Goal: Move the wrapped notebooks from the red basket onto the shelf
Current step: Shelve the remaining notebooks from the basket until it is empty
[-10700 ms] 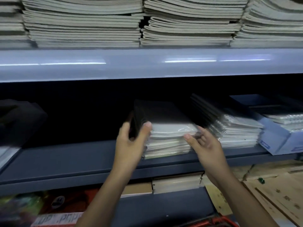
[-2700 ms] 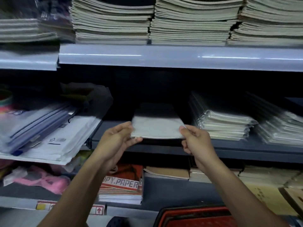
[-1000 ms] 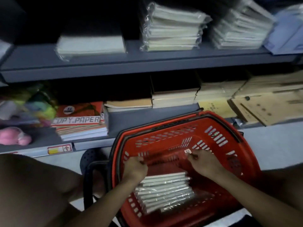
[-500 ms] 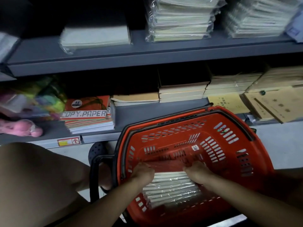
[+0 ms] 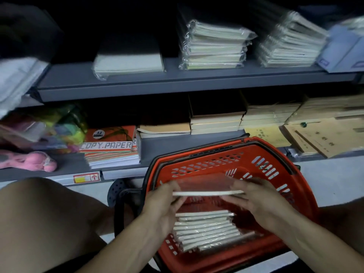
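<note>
Wrapped notebook [image 5: 206, 189], thin, flat, red-covered in glossy film, pinched level between left hand [image 5: 163, 205] and right hand [image 5: 260, 201] above perforated red plastic basket [image 5: 279, 174].

The rear of the upper shelf [image 5: 197, 79] lies in darkness; nothing behind the stacks can be made out. The single wrapped notebook [image 5: 128, 62] there fades into shadow at its far end. The blue box [image 5: 342, 50] is cut off by the right edge. White sheets [image 5: 17, 79] at far left are blurred and cut by the frame. The held notebook [image 5: 206, 189] has a smeared cover, its print unreadable; both ends are covered by the left hand [image 5: 163, 201] and right hand [image 5: 258, 201]. The wrapped notebooks [image 5: 204, 231] in the red basket [image 5: 256, 154] are partly hidden under the hands. Basket base is cut off below.
</note>
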`<act>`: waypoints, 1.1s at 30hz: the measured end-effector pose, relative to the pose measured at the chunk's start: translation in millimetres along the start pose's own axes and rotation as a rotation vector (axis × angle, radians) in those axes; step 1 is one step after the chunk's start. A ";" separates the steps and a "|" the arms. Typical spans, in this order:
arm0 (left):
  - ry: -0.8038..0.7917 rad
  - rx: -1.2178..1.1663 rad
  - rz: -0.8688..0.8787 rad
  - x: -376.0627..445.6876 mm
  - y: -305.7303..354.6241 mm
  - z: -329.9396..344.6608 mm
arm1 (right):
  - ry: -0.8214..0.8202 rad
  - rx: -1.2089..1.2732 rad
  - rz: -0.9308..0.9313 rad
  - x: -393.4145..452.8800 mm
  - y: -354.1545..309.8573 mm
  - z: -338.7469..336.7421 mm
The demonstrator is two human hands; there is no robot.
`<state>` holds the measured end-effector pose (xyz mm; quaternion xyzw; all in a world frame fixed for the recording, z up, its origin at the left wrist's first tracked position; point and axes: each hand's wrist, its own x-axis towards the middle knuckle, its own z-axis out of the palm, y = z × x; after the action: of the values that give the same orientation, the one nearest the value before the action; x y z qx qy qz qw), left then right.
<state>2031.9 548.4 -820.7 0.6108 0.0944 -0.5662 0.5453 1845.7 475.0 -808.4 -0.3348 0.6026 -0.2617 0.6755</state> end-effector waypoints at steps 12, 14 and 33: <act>-0.513 -0.283 0.230 -88.2 56.1 -10.2 | -0.070 0.220 -0.338 -101.2 -66.3 20.9; -0.615 -0.317 0.295 -91.2 66.8 -12.6 | -0.101 0.231 -0.399 -106.5 -68.2 29.4; -0.451 -0.200 0.686 -28.4 175.2 -57.2 | -0.317 0.093 -0.703 -10.3 -121.4 147.8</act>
<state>2184.3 538.9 -713.6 0.4118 -0.1817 -0.4595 0.7657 1996.5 425.6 -701.2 -0.5263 0.3266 -0.4493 0.6438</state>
